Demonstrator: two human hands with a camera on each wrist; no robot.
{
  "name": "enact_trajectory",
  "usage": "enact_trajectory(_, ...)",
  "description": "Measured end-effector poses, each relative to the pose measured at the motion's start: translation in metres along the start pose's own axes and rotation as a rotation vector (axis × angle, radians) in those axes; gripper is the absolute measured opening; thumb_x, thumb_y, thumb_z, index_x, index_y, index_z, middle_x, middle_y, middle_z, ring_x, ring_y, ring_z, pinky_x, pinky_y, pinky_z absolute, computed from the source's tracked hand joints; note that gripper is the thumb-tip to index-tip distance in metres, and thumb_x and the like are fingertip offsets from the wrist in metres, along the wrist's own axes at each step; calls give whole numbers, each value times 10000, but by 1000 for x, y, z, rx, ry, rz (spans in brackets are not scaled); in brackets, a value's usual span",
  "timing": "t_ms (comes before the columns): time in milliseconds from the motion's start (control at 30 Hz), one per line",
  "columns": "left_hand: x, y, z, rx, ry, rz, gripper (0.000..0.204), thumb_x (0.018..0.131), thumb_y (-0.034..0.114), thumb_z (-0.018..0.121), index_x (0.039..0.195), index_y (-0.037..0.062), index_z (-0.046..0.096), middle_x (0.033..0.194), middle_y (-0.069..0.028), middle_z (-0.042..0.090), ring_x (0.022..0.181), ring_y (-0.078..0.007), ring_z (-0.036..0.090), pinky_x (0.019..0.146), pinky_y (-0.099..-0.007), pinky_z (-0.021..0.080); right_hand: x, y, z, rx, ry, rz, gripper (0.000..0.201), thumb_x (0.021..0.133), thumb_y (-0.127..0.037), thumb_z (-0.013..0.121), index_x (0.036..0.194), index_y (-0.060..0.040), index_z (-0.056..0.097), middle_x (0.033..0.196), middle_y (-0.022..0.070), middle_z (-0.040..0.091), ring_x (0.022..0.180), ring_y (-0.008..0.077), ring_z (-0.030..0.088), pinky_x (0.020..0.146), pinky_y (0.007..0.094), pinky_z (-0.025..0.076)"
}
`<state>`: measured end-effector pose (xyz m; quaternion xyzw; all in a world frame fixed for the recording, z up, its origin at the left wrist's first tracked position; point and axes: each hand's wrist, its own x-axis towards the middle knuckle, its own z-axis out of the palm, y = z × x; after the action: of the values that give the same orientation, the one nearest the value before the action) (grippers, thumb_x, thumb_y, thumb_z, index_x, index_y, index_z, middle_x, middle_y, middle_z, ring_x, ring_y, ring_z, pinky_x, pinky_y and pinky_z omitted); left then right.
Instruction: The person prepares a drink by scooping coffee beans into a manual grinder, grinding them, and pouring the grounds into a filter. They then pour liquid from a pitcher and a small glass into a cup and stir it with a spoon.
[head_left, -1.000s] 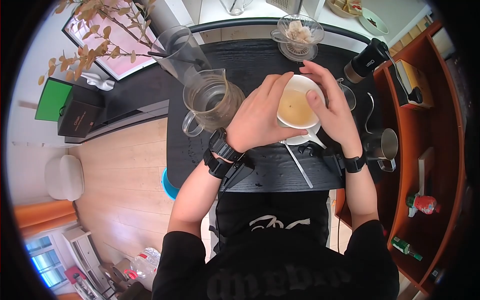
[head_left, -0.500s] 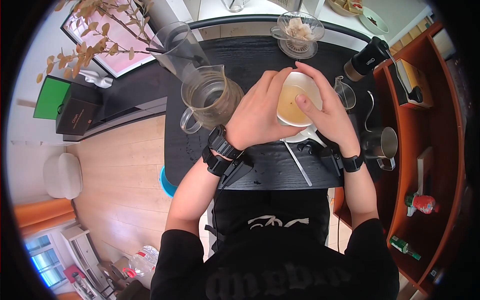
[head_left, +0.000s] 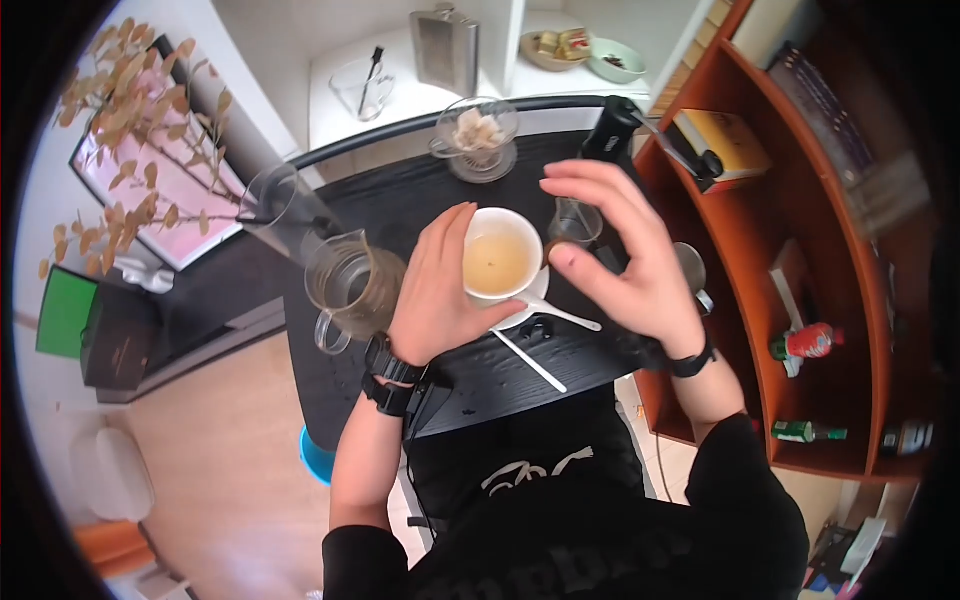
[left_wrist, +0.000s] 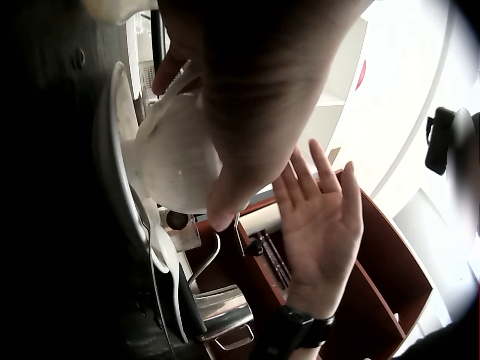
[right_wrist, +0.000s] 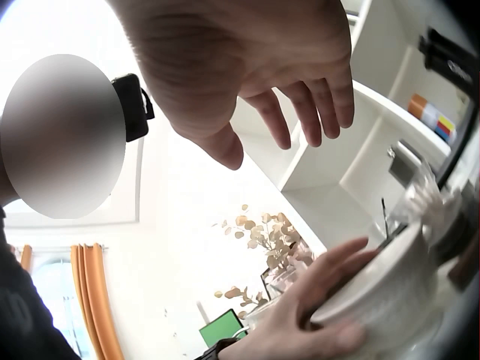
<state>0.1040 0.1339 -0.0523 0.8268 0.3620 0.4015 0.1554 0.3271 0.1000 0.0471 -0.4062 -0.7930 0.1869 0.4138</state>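
A white cup (head_left: 535,250) of pale yellow liquid stands over a white saucer (head_left: 540,288). Around its left side curls the left hand (head_left: 432,290), thumb along the near side; the left wrist view shows this hand (left_wrist: 255,97) against the cup (left_wrist: 176,154). Off the cup to the right, the right hand (head_left: 630,265) is raised with spread, slightly bent fingers and holds nothing. The right wrist view has that hand (right_wrist: 255,60) above the cup (right_wrist: 397,289) and the left hand (right_wrist: 300,322). A white spoon (head_left: 565,317) reaches out from the saucer.
Left of the cup stand a glass pitcher (head_left: 350,290) and a tall glass vase (head_left: 290,215). Behind is a glass dripper (head_left: 477,135); a small glass jug (head_left: 576,222) and black grinder (head_left: 610,130) are at right. A thin stirrer (head_left: 530,362) lies in front.
The right hand has come off the cup and moved right, its fingers spreading. The left hand stays on the cup. The head view has turned to the right.
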Motion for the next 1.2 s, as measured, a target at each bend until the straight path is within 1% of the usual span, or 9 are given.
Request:
enact_trajectory(100,2,5,-7,6,13,70,1011,630,366,916,1415,-40,425,1419,-226,483,1297,-408,477,1076,-477,408,22,10,-40,-391,32,-88,381,883,-266,715,1184,-44,642,1216,157,619,1178,341,590,992,410,472)
enact_trajectory(167,0,5,-7,-12,27,102,995,642,371,908,1418,-30,429,1422,-220,482,1292,-410,479,1075,-479,407,49,25,-65,-536,-98,58,443,910,-328,675,1242,-41,615,1228,169,616,1175,354,589,991,416,477)
enact_trajectory(233,-1,2,-6,-25,31,101,949,681,376,883,1419,-19,435,1416,-214,485,1291,-408,472,1083,-484,390,69,67,-76,-741,-102,31,536,913,-396,660,1303,-40,570,1232,214,609,1154,386,602,978,433,491)
enact_trajectory(333,-1,0,-4,-3,43,128,905,711,377,862,1410,-19,446,1408,-213,490,1292,-404,468,1089,-486,378,99,91,-79,-978,-306,345,666,895,-499,662,1348,-31,520,1251,238,591,1116,399,626,960,455,504)
enact_trajectory(433,-2,-3,-2,-3,60,137,862,732,368,846,1398,-20,460,1399,-213,497,1292,-403,465,1090,-486,372,111,113,-75,-970,-504,524,752,854,-601,670,1236,33,532,1130,288,643,1033,421,661,896,477,531)
enact_trajectory(733,-2,5,-5,-40,91,196,786,720,270,844,1361,-22,494,1372,-215,523,1278,-413,467,1084,-492,378,103,156,-63,-889,-287,325,540,902,-455,686,1176,-17,530,1079,251,652,1008,424,659,862,497,538)
enact_trajectory(967,-3,9,-12,69,197,236,782,704,306,829,1344,-11,510,1398,-225,499,1287,-424,448,1074,-510,367,99,70,-81,-908,-113,133,524,891,-397,715,1226,-43,524,1129,219,605,983,402,665,812,471,562)
enact_trajectory(1100,-5,18,-15,79,224,282,756,731,362,795,1331,-8,521,1410,-222,496,1294,-418,445,1080,-514,347,53,7,-84,-913,-44,-161,490,881,-348,726,1243,-101,506,1063,151,549,893,376,662,727,445,556)
enact_trajectory(1200,-6,28,-21,139,251,345,746,767,415,762,1329,-14,522,1408,-223,502,1295,-396,454,1087,-502,335,3,-51,-89,-810,-37,-208,493,854,-322,752,1224,-95,519,1053,145,540,881,347,664,666,435,545)
